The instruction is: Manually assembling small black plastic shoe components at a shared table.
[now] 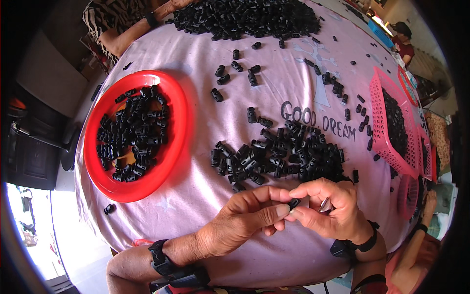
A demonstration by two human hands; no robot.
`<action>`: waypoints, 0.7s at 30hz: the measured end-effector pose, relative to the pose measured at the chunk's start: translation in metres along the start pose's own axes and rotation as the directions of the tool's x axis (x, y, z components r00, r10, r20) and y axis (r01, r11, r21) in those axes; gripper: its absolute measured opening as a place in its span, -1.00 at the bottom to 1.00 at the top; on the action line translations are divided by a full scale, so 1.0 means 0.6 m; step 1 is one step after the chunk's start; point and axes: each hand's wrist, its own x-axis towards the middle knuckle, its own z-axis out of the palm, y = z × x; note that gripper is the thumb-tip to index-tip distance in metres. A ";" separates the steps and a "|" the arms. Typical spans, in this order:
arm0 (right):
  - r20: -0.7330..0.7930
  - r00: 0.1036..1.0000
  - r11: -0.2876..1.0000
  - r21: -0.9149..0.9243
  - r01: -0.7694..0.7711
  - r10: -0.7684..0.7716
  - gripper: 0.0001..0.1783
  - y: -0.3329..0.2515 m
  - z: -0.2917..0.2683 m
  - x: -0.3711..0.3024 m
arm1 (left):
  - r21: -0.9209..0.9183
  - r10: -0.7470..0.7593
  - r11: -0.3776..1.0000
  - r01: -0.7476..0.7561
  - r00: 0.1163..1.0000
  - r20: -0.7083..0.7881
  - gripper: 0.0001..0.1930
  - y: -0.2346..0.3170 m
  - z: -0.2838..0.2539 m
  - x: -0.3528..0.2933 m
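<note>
**A:** Where do things stand at this desk [205, 186]?

**B:** The left hand [242, 220] and right hand [330, 210] meet at the lower middle of the frame, fingertips pinched together on one small black plastic clip [293, 202]. The right hand also seems to tuck a small silvery piece [326, 205] against its fingers; I cannot tell what it is.

**A:** How much looks finished?

**B:** Judging by how things lie, the red round tray [178, 105] at the left holds a fair layer of black clips, well short of full. If that is the done lot, a good part is through, but more remains: a loose heap of clips [279, 152] sits just above the hands in the centre, and a far larger mound [245, 17] lies at the top edge.

**A:** Anything else around?

**B:** Stray clips dot the pink cloth between the heaps, and one lies alone at the lower left near the tray. A pink mesh basket [379, 112] at the right holds more black pieces, with further baskets beyond it. Another person's forearm, in a striped sleeve [110, 19], rests at the upper left by the big mound, and a second person sits at the far upper right.

**A:** Does anything block the way?

**B:** Not much. The central heap lies close to the hands, and the path over to the tray crosses bare cloth.
</note>
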 end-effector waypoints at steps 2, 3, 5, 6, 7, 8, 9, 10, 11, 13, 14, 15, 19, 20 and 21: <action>-0.014 1.000 0.999 -0.039 0.019 -0.019 -0.72 0.003 0.001 -0.002 | 0.013 -0.007 1.000 0.007 1.000 -0.007 -0.68 0.002 0.002 0.000; -0.016 1.000 0.999 -0.041 0.016 -0.017 -0.72 0.007 0.004 -0.005 | 0.025 -0.014 1.000 0.014 1.000 -0.013 -0.69 0.002 0.003 0.001; -0.068 0.998 0.999 0.044 0.011 -0.008 -0.74 0.018 0.011 -0.011 | 0.034 -0.023 0.999 0.024 1.000 -0.016 -0.69 0.005 0.004 0.001; -0.068 0.998 0.999 0.045 0.011 -0.008 -0.74 0.015 0.008 -0.010 | 0.044 -0.031 0.999 0.032 0.999 -0.022 -0.70 0.006 0.004 0.000; -0.044 0.999 1.000 0.023 -0.015 0.016 -0.74 0.009 0.004 -0.008 | 0.044 -0.031 0.999 0.032 0.999 -0.022 -0.70 0.005 0.004 0.000; -0.021 0.999 0.999 -0.001 -0.040 0.040 -0.75 0.005 0.001 -0.007 | 0.035 -0.031 0.999 0.032 0.999 -0.022 -0.70 0.005 0.004 0.000; -0.021 0.999 0.999 -0.002 -0.040 0.040 -0.75 0.007 0.001 -0.008 | 0.025 -0.031 0.999 0.032 0.999 -0.020 -0.70 0.004 0.004 0.000; -0.029 0.999 0.999 -0.002 -0.042 0.042 -0.76 0.009 0.001 -0.009 | 0.025 -0.031 0.999 0.032 0.999 -0.020 -0.70 0.004 0.003 0.000; -0.037 0.998 0.999 -0.004 -0.044 0.044 -0.76 0.009 0.001 -0.009 | -0.006 -0.044 0.999 0.044 0.999 -0.008 -0.69 0.005 0.002 -0.001; -0.040 0.999 0.999 0.032 -0.020 0.021 -0.76 0.005 0.005 -0.006 | -0.037 -0.056 0.998 0.056 0.998 0.005 -0.69 0.007 0.004 -0.002; -0.044 0.999 0.998 0.068 0.001 0.002 -0.75 0.006 0.006 -0.005 | -0.013 -0.060 0.998 0.060 0.998 0.009 -0.68 0.007 0.004 -0.001; -0.045 0.999 0.998 0.068 -0.001 0.004 -0.75 0.006 0.005 -0.004 | 0.011 -0.063 0.998 0.063 0.998 0.014 -0.68 0.007 0.004 0.001; -0.016 1.000 1.000 0.008 -0.001 0.001 -0.75 0.002 0.001 -0.002 | 0.004 -0.074 0.997 0.074 0.997 0.019 -0.66 0.006 0.002 0.000; -0.006 1.000 1.000 -0.013 -0.005 0.005 -0.75 0.001 0.000 -0.001 | -0.013 -0.069 0.998 0.069 0.997 0.027 -0.66 0.004 0.000 0.000; -0.006 1.000 1.000 -0.013 -0.005 0.004 -0.75 0.003 0.002 -0.002 | -0.030 -0.064 0.997 0.065 0.997 0.035 -0.66 0.003 -0.001 0.000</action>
